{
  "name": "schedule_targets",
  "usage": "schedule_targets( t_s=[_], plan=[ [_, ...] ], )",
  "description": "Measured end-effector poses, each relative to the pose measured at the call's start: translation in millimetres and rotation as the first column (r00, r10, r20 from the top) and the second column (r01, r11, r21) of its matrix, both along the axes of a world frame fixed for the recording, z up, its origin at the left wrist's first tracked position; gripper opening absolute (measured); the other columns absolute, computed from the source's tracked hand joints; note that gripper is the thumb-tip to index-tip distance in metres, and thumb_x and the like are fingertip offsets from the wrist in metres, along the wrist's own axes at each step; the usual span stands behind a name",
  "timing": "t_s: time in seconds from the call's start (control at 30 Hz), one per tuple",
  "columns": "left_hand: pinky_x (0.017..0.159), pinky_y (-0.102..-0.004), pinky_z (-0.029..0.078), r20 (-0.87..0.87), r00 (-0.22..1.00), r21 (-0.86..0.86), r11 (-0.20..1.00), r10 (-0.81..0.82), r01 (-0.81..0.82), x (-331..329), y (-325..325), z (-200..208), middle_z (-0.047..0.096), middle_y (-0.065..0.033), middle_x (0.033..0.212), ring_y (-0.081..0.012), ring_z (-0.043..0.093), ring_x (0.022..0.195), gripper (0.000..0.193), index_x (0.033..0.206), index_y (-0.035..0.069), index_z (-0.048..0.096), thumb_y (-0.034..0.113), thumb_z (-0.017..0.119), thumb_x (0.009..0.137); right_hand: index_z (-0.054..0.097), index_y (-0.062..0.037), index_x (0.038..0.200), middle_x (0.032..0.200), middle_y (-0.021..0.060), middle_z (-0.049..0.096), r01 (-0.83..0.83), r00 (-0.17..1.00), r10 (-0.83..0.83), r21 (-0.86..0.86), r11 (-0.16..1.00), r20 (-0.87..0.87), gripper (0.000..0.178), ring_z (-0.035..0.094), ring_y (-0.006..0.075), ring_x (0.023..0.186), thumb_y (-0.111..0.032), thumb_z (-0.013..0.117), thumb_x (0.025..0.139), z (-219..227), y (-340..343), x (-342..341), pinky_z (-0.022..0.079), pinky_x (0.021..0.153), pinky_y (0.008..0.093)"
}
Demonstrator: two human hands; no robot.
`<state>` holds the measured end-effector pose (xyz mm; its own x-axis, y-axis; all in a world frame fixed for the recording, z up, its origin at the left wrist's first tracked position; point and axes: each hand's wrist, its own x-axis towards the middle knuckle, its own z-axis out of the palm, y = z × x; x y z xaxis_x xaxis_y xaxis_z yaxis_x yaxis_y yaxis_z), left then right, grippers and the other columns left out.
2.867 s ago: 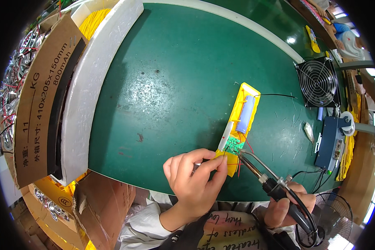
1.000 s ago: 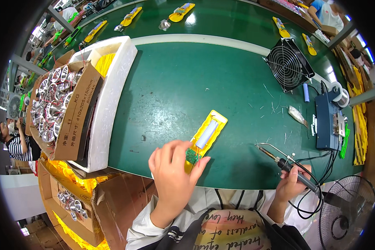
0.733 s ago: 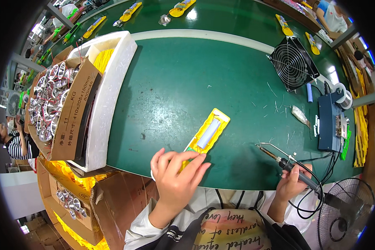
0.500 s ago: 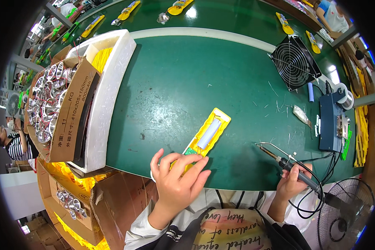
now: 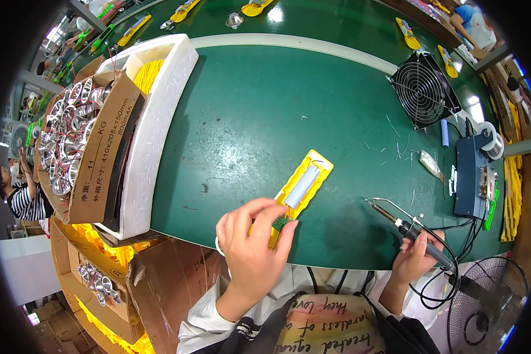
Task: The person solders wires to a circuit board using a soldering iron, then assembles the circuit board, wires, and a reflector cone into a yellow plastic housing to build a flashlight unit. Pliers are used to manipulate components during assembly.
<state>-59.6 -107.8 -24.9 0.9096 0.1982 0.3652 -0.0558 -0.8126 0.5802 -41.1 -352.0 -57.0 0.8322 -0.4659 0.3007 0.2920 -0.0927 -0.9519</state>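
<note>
A yellow plastic housing (image 5: 310, 163) lies slanted on the green bench, with a lilac cylindrical battery cell (image 5: 302, 187) in its upper part. Over its near end is my left hand (image 5: 249, 241), thumb and fingers closed on a small green circuit board (image 5: 279, 223). Thin wires run between board and cell; the fingers hide part of the board and the housing's lower end. My right hand (image 5: 415, 257) grips a soldering iron (image 5: 408, 231) by its dark handle. A thin metal tube runs beside the iron's tip, which points up-left, apart from the housing.
To the left, a white foam box (image 5: 170, 118) holds yellow wire (image 5: 149, 75) beside a carton of reflector lamps (image 5: 71, 135). At right stand a black fan (image 5: 423, 91), a blue soldering unit (image 5: 471, 177) and a solder spool (image 5: 488, 140). Wire scraps lie nearby.
My left thumb and fingers have closed on the circuit board, which now sits tilted between them. My right hand keeps the soldering iron in nearly the same place. The view has shifted slightly.
</note>
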Motion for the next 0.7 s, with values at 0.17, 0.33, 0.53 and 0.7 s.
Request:
schedule_targets(
  t_s=[0.17,0.33,0.53,0.7],
  plan=[
    [0.082,-0.0367,0.031,-0.211,0.977,0.038,0.999,0.002,0.006,5.8,-0.7,4.6,0.054,-0.0050,0.099,-0.0201,0.050,0.086,0.044,0.105,0.008,0.050,0.018,0.067,0.066,0.040,-0.0007,0.080,0.065,0.0045,0.043,-0.007,1.000,0.007,0.003,1.000,-0.010,0.016,0.039,0.0071,0.042,-0.010,0.052,0.077,2.5,2.8,0.6,0.039,0.040,0.0175],
    [0.082,-0.0367,0.034,-0.187,0.981,0.010,0.999,-0.049,0.052,0.2,9.7,8.8,0.054,-0.0095,0.100,-0.0248,0.050,0.089,0.051,0.106,0.006,0.050,0.020,0.071,0.062,0.040,-0.0006,0.080,0.066,0.0054,0.043,-0.054,0.999,0.054,-0.002,0.999,0.002,0.018,0.039,0.0068,0.041,-0.012,0.054,0.076,5.2,0.8,-2.3,0.037,0.038,0.0162],
    [0.073,-0.0338,0.039,0.067,0.985,0.004,0.988,-0.157,0.157,-33.8,58.0,-4.1,0.056,-0.0085,0.092,-0.0247,0.048,0.082,0.031,0.090,0.004,0.058,0.013,0.065,0.061,0.038,-0.0019,0.075,0.062,0.0065,0.046,-0.090,0.993,0.092,-0.022,0.996,0.068,0.016,0.040,0.0059,0.041,-0.012,0.051,0.078,18.4,8.6,0.4,0.032,0.039,0.0144],
    [0.075,-0.0339,0.034,0.018,0.956,0.215,0.935,-0.292,0.281,-38.2,53.3,-13.5,0.059,0.0038,0.087,-0.0190,0.046,0.082,0.020,0.080,0.016,0.061,0.016,0.066,0.061,0.037,-0.0022,0.077,0.059,0.0063,0.041,-0.175,0.979,0.179,-0.052,0.983,0.096,0.022,0.038,0.0072,0.040,-0.017,0.052,0.077,23.9,5.9,-1.7,0.032,0.039,0.0159]
  ],
)
